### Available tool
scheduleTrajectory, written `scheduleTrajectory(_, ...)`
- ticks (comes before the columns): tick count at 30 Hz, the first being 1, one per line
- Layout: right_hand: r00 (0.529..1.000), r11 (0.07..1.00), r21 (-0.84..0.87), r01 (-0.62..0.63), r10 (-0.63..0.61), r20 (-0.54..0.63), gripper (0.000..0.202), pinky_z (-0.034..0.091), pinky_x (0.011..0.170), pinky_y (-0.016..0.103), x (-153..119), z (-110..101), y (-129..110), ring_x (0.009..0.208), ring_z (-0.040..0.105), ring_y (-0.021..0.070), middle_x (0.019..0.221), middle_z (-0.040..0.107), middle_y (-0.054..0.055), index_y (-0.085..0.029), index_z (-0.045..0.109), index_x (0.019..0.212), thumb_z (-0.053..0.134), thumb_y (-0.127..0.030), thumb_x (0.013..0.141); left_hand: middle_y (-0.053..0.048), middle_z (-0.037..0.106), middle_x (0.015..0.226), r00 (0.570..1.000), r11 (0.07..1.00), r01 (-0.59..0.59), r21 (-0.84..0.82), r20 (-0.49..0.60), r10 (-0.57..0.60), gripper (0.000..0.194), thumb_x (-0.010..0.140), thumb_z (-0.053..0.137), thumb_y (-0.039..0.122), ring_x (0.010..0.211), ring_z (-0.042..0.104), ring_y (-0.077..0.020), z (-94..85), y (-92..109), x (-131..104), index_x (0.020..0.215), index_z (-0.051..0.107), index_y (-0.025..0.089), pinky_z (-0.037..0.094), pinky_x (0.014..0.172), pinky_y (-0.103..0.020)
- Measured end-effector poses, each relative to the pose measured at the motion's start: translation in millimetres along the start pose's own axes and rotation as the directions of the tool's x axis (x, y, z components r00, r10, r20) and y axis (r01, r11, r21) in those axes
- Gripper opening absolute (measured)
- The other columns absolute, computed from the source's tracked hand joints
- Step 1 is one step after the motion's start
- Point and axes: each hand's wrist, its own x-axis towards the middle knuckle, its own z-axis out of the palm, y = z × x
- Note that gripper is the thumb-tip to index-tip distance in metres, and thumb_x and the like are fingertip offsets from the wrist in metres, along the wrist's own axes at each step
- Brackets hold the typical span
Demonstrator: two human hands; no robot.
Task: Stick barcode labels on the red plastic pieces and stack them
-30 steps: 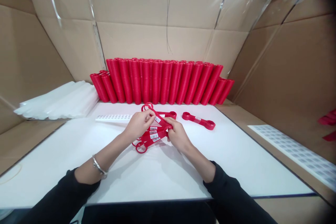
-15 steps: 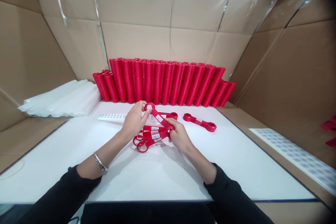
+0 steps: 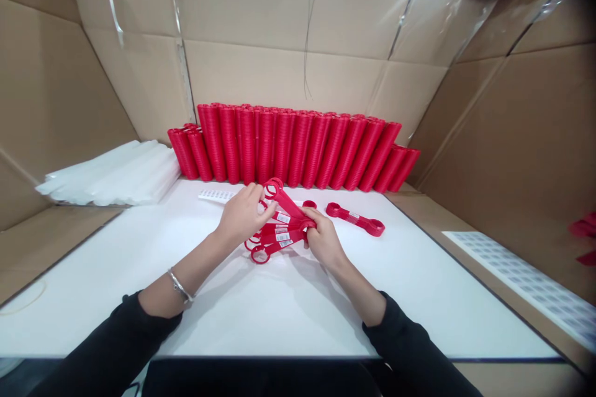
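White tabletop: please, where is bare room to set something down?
One wide patch runs from the right forearm toward the label sheet at right; another lies between the left forearm and the white plastic stack; a smaller one between both forearms. Crowded: around the left hand, right hand and fanned red pieces, back to the red stacks.

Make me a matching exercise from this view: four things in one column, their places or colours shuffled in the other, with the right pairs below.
Things
1. Bracelet
2. Right hand
3. White pile
4. Red stacks

Places or colours
A. In a row at the back of the table
B. Holding the red fan
C. Silver
D. Left of the red stacks

Pairs: 1-C, 2-B, 3-D, 4-A
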Motion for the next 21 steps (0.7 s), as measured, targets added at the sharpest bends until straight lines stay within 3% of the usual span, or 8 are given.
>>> scheduleTrajectory(4, 1.000, 1.000, -0.005, -0.002, 0.003, 0.024, 0.061, 0.051, 0.068, 0.031, 0.1, -1.6, -4.0, 0.078, 0.057, 0.0172, 0.095, 0.060, 0.006, -0.018, 0.062, 0.107, 0.032, -0.003, 0.056, -0.005, 0.060, 0.084, 0.975, 0.986, -0.165, -0.015, 0.150, 0.165, 0.025, 0.083, 0.046, 0.041, 0.080, 0.054, -0.0201, 2.6, 0.5, -0.4, 0.077, 0.054, 0.018, 0.038, 0.071, -0.031)
scheduleTrajectory(8, 0.999, 1.000, 0.014, 0.004, -0.005, 0.054, 0.063, 0.051, 0.064, 0.029, -0.2, -1.3, -4.8, 0.076, 0.056, 0.0165, 0.099, 0.059, 0.006, -0.019, 0.062, 0.108, 0.032, -0.002, 0.055, -0.003, 0.064, 0.082, 0.974, 0.991, -0.063, -0.117, 0.210, 0.087, 0.028, 0.091, 0.033, 0.032, 0.074, 0.056, -0.0170, 5.6, -3.4, -0.1, 0.085, 0.058, 0.020, 0.039, 0.066, -0.028)
scheduleTrajectory(10, 0.998, 0.999, 0.033, -0.006, 0.004, 0.065, 0.062, 0.050, 0.060, 0.027, -0.7, -0.3, -4.9, 0.073, 0.056, 0.0158, 0.096, 0.059, 0.006, -0.019, 0.062, 0.107, 0.032, -0.002, 0.056, -0.003, 0.064, 0.085, 0.978, 0.995, -0.040, -0.089, 0.198, 0.057, 0.029, 0.091, 0.032, 0.028, 0.076, 0.056, -0.0177, 6.1, -4.2, -0.1, 0.092, 0.059, 0.021, 0.040, 0.067, -0.029)
scheduleTrajectory(15, 0.989, 0.988, 0.101, -0.113, 0.102, 0.111, 0.059, 0.042, 0.041, 0.020, -1.7, 0.9, -10.3, 0.055, 0.052, 0.0127, 0.072, 0.058, 0.003, -0.016, 0.061, 0.106, 0.031, -0.004, 0.057, -0.009, 0.057, 0.100, 0.986, 0.991, -0.136, 0.014, 0.099, 0.134, 0.028, 0.088, 0.036, 0.021, 0.092, 0.050, -0.0213, 6.1, -3.2, 0.2, 0.102, 0.060, 0.016, 0.041, 0.081, -0.035)
scheduleTrajectory(21, 0.973, 0.971, 0.161, -0.178, 0.150, 0.173, 0.056, 0.037, 0.033, 0.017, -1.2, 0.2, -22.2, 0.043, 0.046, 0.0079, 0.068, 0.056, 0.000, -0.013, 0.061, 0.101, 0.030, -0.005, 0.055, -0.009, 0.054, 0.100, 0.986, 0.993, -0.083, -0.078, 0.136, 0.093, 0.027, 0.086, 0.040, 0.021, 0.094, 0.049, -0.0217, 9.9, -10.5, 2.7, 0.100, 0.061, 0.015, 0.041, 0.086, -0.037)
